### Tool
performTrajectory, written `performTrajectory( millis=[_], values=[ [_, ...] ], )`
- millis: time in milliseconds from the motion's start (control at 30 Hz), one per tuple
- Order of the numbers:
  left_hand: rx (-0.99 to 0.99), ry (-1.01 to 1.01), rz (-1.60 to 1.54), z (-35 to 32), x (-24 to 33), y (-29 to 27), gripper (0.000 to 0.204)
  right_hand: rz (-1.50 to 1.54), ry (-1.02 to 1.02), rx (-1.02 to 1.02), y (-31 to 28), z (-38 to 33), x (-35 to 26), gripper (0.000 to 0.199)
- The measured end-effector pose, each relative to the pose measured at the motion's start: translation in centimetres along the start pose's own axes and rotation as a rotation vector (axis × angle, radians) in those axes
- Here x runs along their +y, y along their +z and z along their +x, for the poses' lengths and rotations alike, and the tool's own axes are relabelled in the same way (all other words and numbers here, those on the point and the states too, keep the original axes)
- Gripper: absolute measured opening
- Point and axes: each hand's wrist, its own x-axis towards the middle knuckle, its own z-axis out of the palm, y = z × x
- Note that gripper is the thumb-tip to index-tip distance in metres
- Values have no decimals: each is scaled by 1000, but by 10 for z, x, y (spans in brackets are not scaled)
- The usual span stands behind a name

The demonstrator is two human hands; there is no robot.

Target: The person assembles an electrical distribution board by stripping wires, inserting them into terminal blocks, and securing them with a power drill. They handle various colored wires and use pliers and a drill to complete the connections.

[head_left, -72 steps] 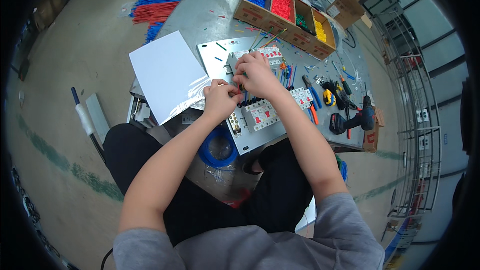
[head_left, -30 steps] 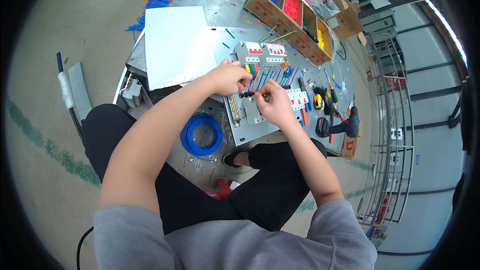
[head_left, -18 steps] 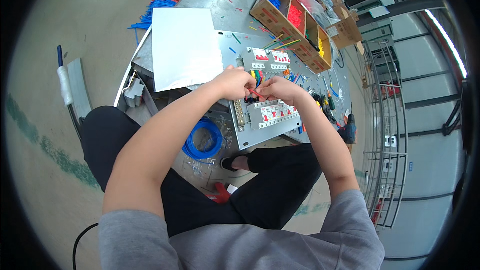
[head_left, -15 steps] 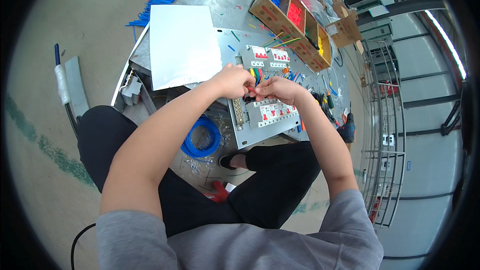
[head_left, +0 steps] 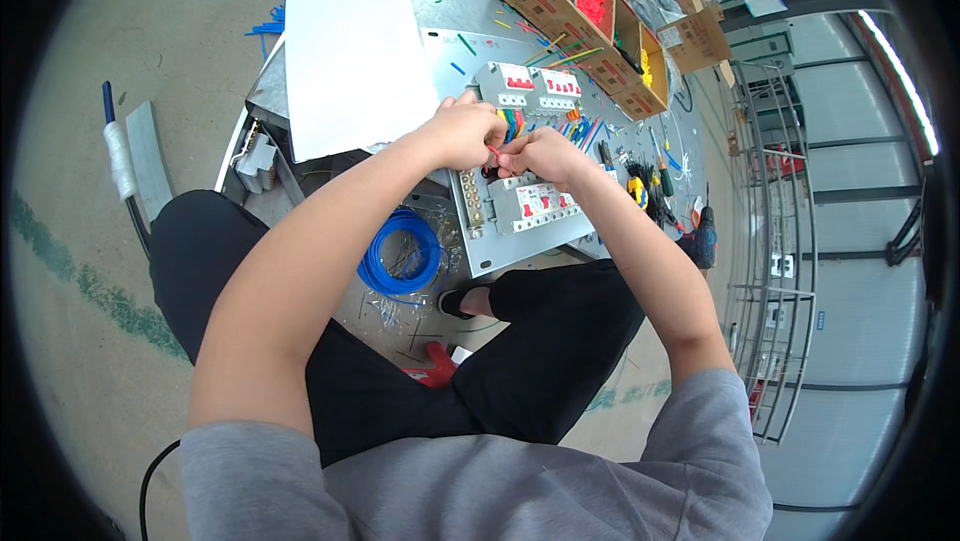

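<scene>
Over a grey metal mounting plate (head_left: 466, 239) my two hands meet at a short red wire (head_left: 492, 151). My left hand (head_left: 466, 135) is closed, its fingertips pinching one part of the wire. Close beside it, my right hand (head_left: 540, 158) also pinches the wire, with its fingers curled. Behind the hands, yellow, green and red wires (head_left: 511, 122) run from a row of circuit breakers (head_left: 516, 84). Another row of breakers with red switches (head_left: 545, 203) lies nearer me, partly under my right hand. A brass terminal bar (head_left: 472, 203) is fixed along the plate's left side. My fingers hide the wire's ends.
A white sheet (head_left: 355, 71) lies left of the plate. A divided cardboard box (head_left: 560, 16) holds blue, red and yellow small parts. A cordless drill (head_left: 705, 238) and screwdriver (head_left: 665, 176) lie to the right. A blue wire coil (head_left: 400, 253) is below the table edge.
My view has shifted, so the plate and table sit higher in the picture. Both hands stay together at the red wire, with their fingers slightly rearranged.
</scene>
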Motion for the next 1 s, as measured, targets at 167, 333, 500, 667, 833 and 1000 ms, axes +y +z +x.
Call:
performTrajectory(
  millis=[167,333,500,667,833,1000],
  values=[
    [6,-95,1,0,5,1,6,-53,-33,27,9,-5,-10,18],
    [-19,-174,64,9,7,3,7,-75,-68,104,19,0,-1,18],
    [-89,-199,48,19,5,0,11,-225,-134,147,18,7,14,19],
    [-103,-193,-110,17,-4,-5,8,-188,-153,102,16,1,11,20],
    [31,-145,-249,3,-3,-2,13,-259,-174,88,14,-5,4,20],
    [91,-38,-181,-2,1,5,7,-118,-173,24,7,0,18,19]
  ],
)
